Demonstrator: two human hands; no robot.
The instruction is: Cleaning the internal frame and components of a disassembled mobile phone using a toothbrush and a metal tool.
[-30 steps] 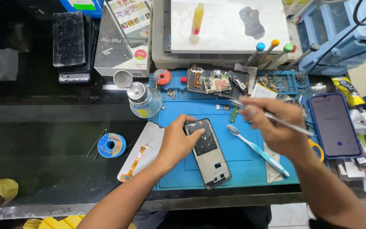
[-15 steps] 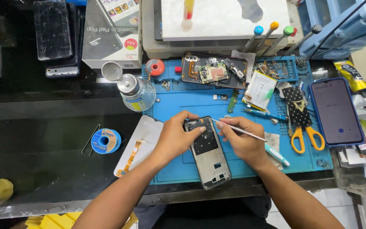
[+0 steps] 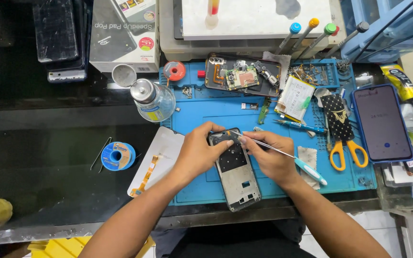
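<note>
Pinching tweezers (image 3: 268, 146): right hand (image 3: 272, 157), tips set at top of phone frame (image 3: 235, 169). Frame steadied by left hand (image 3: 199, 153), fingers curled on upper edge. Frame laid on blue mat (image 3: 225, 112). Scissors (image 3: 342, 138), toothbrush (image 3: 311, 172) lying to right.

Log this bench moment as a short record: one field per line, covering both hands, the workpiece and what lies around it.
Left hand: steadies the top of the phone frame
Right hand: holds tweezers, tips at the frame's upper edge
Surface: blue repair mat
Right of hands: orange-handled scissors, phone in blue case
Behind: opened phone with circuit board, glass bottle
Left: solder spool
</note>
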